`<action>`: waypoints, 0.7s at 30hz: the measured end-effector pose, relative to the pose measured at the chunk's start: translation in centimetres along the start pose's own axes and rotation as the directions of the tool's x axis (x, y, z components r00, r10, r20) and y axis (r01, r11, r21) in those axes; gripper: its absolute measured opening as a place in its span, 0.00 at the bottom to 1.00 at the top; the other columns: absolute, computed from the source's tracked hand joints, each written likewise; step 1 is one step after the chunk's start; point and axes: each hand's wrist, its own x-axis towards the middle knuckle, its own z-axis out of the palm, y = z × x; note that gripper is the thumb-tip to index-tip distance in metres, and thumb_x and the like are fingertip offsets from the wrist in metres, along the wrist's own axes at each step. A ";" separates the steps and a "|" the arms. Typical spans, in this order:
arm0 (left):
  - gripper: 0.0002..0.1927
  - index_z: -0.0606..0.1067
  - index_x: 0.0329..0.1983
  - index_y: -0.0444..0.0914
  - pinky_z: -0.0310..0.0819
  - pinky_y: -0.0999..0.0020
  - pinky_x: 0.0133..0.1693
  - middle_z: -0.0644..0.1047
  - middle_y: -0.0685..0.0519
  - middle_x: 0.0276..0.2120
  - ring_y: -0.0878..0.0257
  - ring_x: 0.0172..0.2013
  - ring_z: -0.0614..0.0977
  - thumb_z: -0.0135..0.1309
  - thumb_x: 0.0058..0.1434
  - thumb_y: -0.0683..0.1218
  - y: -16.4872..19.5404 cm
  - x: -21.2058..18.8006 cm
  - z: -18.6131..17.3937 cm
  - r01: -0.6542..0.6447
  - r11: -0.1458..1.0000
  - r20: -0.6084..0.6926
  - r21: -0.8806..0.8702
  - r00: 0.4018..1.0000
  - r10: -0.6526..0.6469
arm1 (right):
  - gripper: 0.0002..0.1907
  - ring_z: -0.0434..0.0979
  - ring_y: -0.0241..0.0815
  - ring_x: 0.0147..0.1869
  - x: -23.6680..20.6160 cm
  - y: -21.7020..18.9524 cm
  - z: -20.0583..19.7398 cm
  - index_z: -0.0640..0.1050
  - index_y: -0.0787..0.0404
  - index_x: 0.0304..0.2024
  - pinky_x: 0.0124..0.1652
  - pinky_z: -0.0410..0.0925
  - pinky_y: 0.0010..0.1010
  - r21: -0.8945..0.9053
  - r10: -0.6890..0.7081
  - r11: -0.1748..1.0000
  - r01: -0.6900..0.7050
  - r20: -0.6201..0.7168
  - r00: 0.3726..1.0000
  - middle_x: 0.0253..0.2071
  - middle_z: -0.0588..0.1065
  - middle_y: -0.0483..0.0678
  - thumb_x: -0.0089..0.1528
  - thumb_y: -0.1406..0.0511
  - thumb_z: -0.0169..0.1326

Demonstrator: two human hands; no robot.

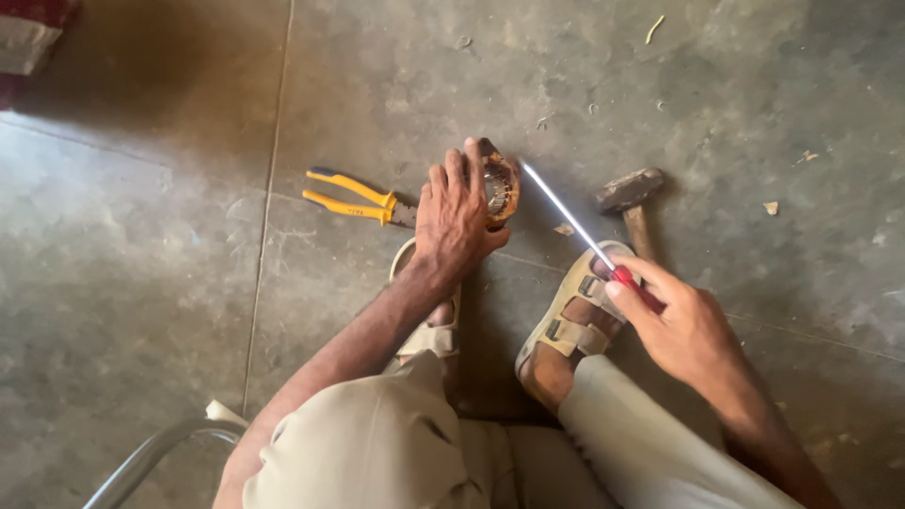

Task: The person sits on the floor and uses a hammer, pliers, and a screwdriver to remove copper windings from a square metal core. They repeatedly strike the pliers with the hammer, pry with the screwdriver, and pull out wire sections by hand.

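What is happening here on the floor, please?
A person sits above a concrete floor, feet in sandals. The left hand grips a small round metal part with wire windings, holding it down on the floor. The right hand holds a red-handled screwdriver, its tip pointing at that part. Yellow-handled pliers lie to the left, partly under the hand, and a hammer lies to the right by the sandal.

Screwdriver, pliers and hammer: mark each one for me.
Screwdriver (pixel 566 213), head view, middle of the metal shaft.
Pliers (pixel 351 196), head view, on the yellow handles.
Hammer (pixel 628 188), head view, on the metal head.
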 end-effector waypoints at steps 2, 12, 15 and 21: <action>0.69 0.47 0.73 0.27 0.76 0.56 0.46 0.67 0.38 0.54 0.45 0.49 0.73 0.74 0.37 0.57 -0.2 -0.3 0.4 0.007 1.000 0.034 0.003 0.999 -0.007 | 0.23 0.82 0.34 0.41 -0.2 0.1 -0.1 0.78 0.53 0.60 0.40 0.71 0.28 0.041 -0.017 0.999 0.016 0.025 1.000 0.39 0.83 0.47 0.63 0.55 0.55; 0.77 0.40 0.76 0.32 0.80 0.59 0.42 0.69 0.41 0.51 0.48 0.47 0.74 0.78 0.34 0.60 -0.3 -0.5 1.1 0.019 0.995 0.110 0.095 0.994 -0.029 | 0.23 0.66 0.33 0.23 -1.4 1.4 -0.1 0.80 0.53 0.58 0.26 0.62 0.30 0.058 0.170 0.982 -0.177 0.111 0.979 0.18 0.69 0.45 0.62 0.55 0.56; 0.77 0.40 0.76 0.33 0.79 0.58 0.42 0.69 0.40 0.51 0.48 0.48 0.74 0.78 0.34 0.62 -0.2 -0.4 1.0 0.031 0.994 0.132 0.100 0.990 -0.044 | 0.23 0.65 0.33 0.23 -1.4 1.7 0.0 0.80 0.54 0.58 0.25 0.62 0.30 0.093 0.147 0.983 -0.158 0.112 0.983 0.18 0.69 0.44 0.62 0.56 0.57; 0.76 0.38 0.76 0.33 0.78 0.56 0.44 0.68 0.40 0.52 0.48 0.49 0.73 0.77 0.36 0.62 -0.2 -0.5 0.8 0.011 0.993 0.140 0.119 0.990 -0.028 | 0.23 0.70 0.32 0.26 -1.3 1.9 -0.2 0.80 0.53 0.58 0.27 0.65 0.27 0.044 0.010 0.999 -0.012 0.052 0.999 0.24 0.74 0.42 0.62 0.55 0.57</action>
